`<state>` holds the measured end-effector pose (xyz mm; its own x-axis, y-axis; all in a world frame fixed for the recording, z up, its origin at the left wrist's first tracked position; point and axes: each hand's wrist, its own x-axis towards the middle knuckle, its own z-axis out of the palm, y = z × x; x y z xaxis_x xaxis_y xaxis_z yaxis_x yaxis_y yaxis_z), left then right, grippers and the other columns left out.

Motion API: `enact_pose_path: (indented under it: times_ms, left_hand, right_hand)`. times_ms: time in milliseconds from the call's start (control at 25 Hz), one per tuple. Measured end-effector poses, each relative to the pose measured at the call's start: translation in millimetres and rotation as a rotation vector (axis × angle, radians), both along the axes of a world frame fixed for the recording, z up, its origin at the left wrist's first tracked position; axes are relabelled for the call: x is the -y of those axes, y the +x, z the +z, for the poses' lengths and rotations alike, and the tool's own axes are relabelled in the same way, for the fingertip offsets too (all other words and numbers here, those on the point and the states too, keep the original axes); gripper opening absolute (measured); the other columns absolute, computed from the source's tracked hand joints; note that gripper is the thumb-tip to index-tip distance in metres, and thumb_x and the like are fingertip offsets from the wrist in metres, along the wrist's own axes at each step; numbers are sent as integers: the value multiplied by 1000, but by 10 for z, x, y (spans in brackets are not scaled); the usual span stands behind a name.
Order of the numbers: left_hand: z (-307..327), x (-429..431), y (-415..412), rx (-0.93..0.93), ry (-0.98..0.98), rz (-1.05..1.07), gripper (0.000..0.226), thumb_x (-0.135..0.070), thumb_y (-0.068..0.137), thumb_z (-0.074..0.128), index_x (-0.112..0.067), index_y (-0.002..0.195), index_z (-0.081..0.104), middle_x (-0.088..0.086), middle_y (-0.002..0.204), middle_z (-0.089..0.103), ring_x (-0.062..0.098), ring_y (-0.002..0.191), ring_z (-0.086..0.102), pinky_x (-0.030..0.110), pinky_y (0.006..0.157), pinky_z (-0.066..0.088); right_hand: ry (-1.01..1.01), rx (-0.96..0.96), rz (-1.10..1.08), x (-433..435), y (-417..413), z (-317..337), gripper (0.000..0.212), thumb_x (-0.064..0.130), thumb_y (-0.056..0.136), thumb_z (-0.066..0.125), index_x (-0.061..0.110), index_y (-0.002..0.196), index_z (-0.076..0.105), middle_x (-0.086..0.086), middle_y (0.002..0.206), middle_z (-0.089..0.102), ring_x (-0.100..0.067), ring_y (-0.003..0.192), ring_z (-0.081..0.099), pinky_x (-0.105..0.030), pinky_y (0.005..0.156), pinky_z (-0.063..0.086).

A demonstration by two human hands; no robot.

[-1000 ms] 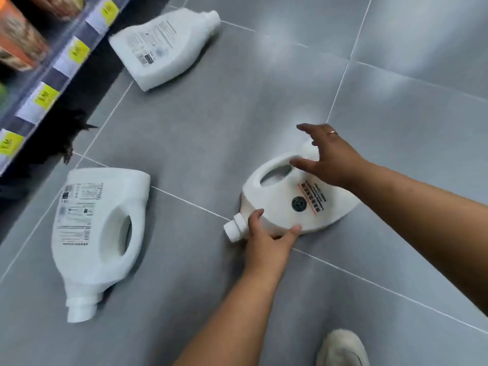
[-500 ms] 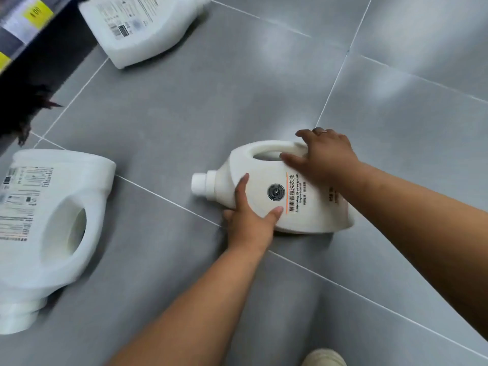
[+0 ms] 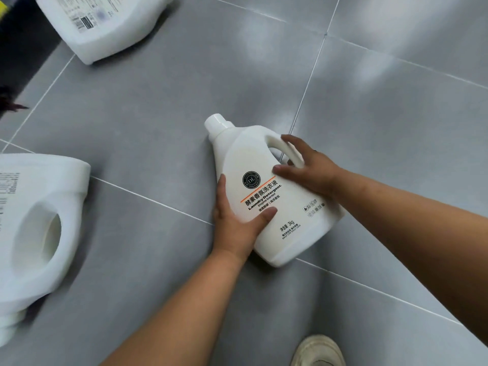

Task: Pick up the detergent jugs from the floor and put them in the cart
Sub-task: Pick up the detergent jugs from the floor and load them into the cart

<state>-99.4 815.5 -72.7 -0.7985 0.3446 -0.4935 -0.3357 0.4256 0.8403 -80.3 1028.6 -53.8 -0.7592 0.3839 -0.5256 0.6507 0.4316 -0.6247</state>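
Head view: 3 white detergent jugs are in sight on the grey tiled floor. The labelled jug lies near the middle, cap pointing up and away from the person, its lower end close to a tile seam. The left hand wraps the jug's left edge, thumb pressed flat on the label, so it holds the body in a wide clasp. The right hand curls its fingers over the handle, thumb resting on the front face; whether the fingers pass fully through the handle opening cannot be told. A second jug lies well apart at the left edge, blurred, and a third jug lies at the top left with its barcode side up. A pale shoe shows at the bottom. No cart is in view.

Judging from the 3 kg marking, the jug is heavy. A half-closed grip on the smooth handle could slip during the lift, and the left palm alone on slick plastic would not catch it.
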Motion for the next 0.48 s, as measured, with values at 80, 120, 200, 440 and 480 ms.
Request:
enact_pose_path:
  times_ms: [80,120,200,440,480]
  left_hand:
    - [-99,-4,17,75,73,90,121,-61,38,92,-71,132,16,0,149,45,14,131,52,45,112,41]
    - [-120,8,18,86,92,89,124,-61,38,93,-70,134,15,-1,149,46,14,131,53,47,111,42]
    - [-115,52,-11,77,114,52,132,-48,43,94,-56,146,11,-3,146,50,13,130,54,48,109,44]
    - [217,388,-399,11,50,-69,125,-68,37,88,-71,137,14,-6,143,52,18,128,56,48,108,45]
    - [357,477,-455,15,31,-87,122,-69,36,88,-76,133,13,-6,142,53,19,127,57,48,108,45]
  right_hand:
    - [-47,15,31,34,-37,52,94,61,66,78,55,143,24,-1,122,59,-17,109,58,-30,95,43]
    - [-51,21,42,53,-38,57,99,61,63,79,56,143,21,-1,125,57,-16,110,56,-30,96,43]
    - [-47,26,47,127,-7,87,104,60,62,81,55,145,18,0,126,54,-14,110,54,-29,93,41]
    - [-50,-72,-116,505,-15,332,105,56,63,82,51,148,19,0,127,52,-12,102,55,-27,90,41]
    - [-67,-75,-144,600,-32,450,105,57,63,82,52,147,19,0,129,52,-12,102,56,-27,91,42]
